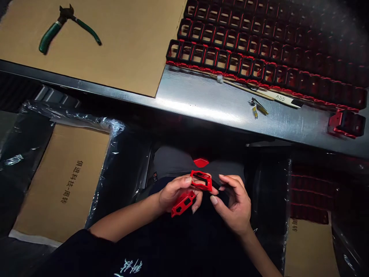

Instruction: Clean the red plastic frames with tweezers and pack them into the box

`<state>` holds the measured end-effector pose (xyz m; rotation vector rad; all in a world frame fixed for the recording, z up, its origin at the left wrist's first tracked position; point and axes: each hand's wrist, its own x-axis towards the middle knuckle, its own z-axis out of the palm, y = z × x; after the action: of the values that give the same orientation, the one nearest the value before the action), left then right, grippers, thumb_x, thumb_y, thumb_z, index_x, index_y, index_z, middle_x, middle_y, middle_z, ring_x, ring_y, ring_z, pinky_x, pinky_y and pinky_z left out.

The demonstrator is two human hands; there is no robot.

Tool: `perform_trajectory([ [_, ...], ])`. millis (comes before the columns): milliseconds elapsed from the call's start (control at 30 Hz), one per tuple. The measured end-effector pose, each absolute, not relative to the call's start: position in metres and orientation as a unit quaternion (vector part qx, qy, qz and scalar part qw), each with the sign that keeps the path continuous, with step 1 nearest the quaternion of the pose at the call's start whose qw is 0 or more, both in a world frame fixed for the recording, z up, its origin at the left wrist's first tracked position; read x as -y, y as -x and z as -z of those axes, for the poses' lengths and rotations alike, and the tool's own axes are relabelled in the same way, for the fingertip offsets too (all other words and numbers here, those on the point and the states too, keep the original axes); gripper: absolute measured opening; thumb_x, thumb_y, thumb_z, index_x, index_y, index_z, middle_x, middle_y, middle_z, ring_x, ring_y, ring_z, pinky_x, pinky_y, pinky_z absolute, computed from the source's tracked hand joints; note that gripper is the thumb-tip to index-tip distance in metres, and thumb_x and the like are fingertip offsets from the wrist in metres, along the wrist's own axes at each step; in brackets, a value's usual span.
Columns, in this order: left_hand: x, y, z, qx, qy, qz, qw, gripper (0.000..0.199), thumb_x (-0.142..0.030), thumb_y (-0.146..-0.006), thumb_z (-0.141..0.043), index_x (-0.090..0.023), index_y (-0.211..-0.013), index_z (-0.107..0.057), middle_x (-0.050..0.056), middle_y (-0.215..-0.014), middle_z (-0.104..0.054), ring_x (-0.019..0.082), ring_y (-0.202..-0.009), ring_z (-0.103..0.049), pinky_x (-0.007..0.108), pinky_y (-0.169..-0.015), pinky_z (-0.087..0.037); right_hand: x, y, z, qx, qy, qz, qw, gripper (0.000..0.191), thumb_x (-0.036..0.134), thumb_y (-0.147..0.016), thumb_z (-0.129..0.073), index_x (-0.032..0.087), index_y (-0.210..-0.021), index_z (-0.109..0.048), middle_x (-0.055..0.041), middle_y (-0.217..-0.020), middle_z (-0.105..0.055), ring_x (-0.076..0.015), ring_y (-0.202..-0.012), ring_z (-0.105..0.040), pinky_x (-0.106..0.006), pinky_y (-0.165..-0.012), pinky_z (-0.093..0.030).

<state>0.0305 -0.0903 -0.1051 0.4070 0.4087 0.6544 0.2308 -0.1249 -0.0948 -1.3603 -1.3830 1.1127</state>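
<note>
Left hand (175, 192) pinches a red frame (209, 184) between thumb and fingers above the person's lap, with a second red frame (181, 204) lower against the same hand. Right hand (235, 207) is just beside the first frame, its fingers curved and spread, gripping nothing. A flat red piece (201, 162) lies on the lap. To the left, a plastic-lined bin (117, 129) holds a cardboard sheet (72, 154) with dark writing. To the right, another plastic-lined bin (289, 163) contains rows of dark, red-edged parts (311, 196) and some cardboard (309, 246). Close rows of hollow red-and-black parts (221, 61) stand on the metal tabletop (198, 104).
</note>
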Motion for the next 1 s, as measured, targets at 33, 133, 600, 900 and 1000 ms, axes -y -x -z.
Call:
perform_trajectory([
  [33, 0.0898, -0.0310, 0.1032, -0.190, -0.196, -0.302, 0.913, 0.057, -0.058, -0.091, -0.056, -0.008, -0.113, -0.072, 0.018, -0.099, -0.078, 0.015, -0.051, -0.058, 0.028, -0.053, -0.042, 0.1247, -0.2307, 0.0947, 0.566, 0.546, -0.441, 0.432, 0.051, 0.024, -0.080, -0.080, 0.029, -0.128, -0.066, -0.0072, -0.116, -0.063, -0.0216, -0.100, -0.064, -0.033, -0.081, -0.059],
  [133, 0.0910, -0.0323, 0.0985, -0.172, -0.186, -0.262, 0.931, 0.063, -0.065, -0.090, -0.051, -0.009, -0.107, -0.073, 0.014, -0.088, -0.077, 0.015, -0.049, -0.055, 0.028, -0.052, -0.041, 0.1230, -0.2295, 0.0948, 0.571, 0.526, -0.471, 0.418, 0.052, 0.030, -0.080, -0.081, 0.028, -0.129, -0.064, -0.0098, -0.124, -0.062, -0.0265, -0.115, -0.063, -0.040, -0.092, -0.059],
  [600, 0.0919, -0.0305, 0.0966, -0.191, -0.204, -0.222, 0.934, 0.070, -0.071, -0.085, -0.049, -0.008, -0.098, -0.076, 0.007, -0.064, -0.064, 0.016, -0.046, -0.051, 0.030, -0.054, -0.041, 0.1191, -0.2226, 0.0948, 0.586, 0.486, -0.479, 0.437, 0.038, 0.031, -0.082, -0.081, 0.027, -0.117, -0.070, -0.0091, -0.111, -0.072, -0.0275, -0.110, -0.067, -0.047, -0.098, -0.056],
  [900, 0.0958, -0.0286, 0.1034, -0.212, -0.171, -0.224, 0.936, 0.074, -0.075, -0.087, -0.047, -0.007, -0.097, -0.074, 0.009, -0.065, -0.065, 0.018, -0.050, -0.055, 0.031, -0.055, -0.045, 0.1174, -0.2215, 0.0970, 0.583, 0.486, -0.479, 0.441, 0.039, 0.042, -0.082, -0.082, 0.027, -0.116, -0.070, -0.0085, -0.109, -0.073, -0.0273, -0.109, -0.068, -0.047, -0.099, -0.055],
  [1000, 0.0966, -0.0287, 0.1046, -0.213, -0.166, -0.220, 0.937, 0.077, -0.075, -0.090, -0.041, -0.005, -0.099, -0.073, 0.011, -0.066, -0.067, 0.018, -0.049, -0.055, 0.031, -0.053, -0.044, 0.1169, -0.2219, 0.0970, 0.585, 0.492, -0.473, 0.439, 0.038, 0.041, -0.082, -0.082, 0.026, -0.115, -0.071, -0.0086, -0.108, -0.074, -0.0275, -0.108, -0.068, -0.047, -0.097, -0.056],
])
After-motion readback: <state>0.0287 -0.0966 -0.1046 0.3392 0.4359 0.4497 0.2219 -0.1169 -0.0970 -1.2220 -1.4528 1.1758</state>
